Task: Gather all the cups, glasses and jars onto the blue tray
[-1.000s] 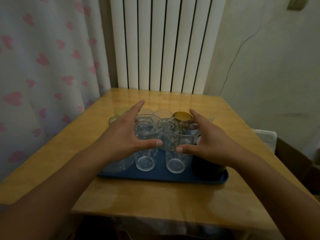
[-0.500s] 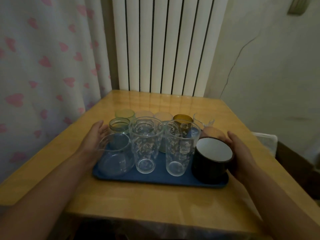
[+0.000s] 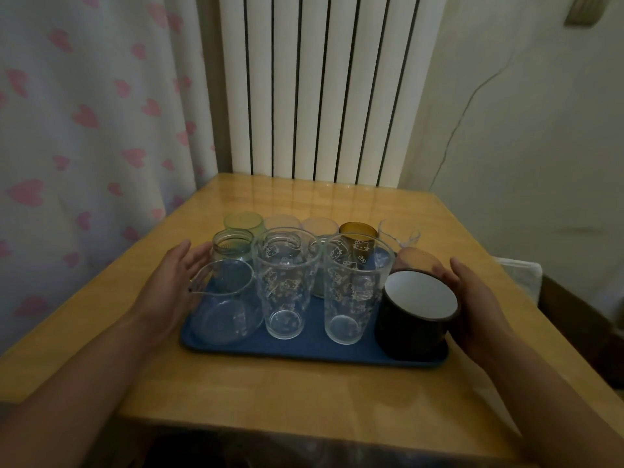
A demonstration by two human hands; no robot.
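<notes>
Left hand [image 3: 172, 285] and right hand [image 3: 479, 305] open, flanking blue tray [image 3: 304, 349] on the table – glasses packed tight w/ black mug [image 3: 417, 312]. Uneven lift – tall tumblers could tip.

My wooden table [image 3: 304, 396] stood against the radiator. Only the blue tray [image 3: 314, 349] lay directly on it, about center, long side toward me. Bare tabletop showed near, far, left and right of the tray.
</notes>
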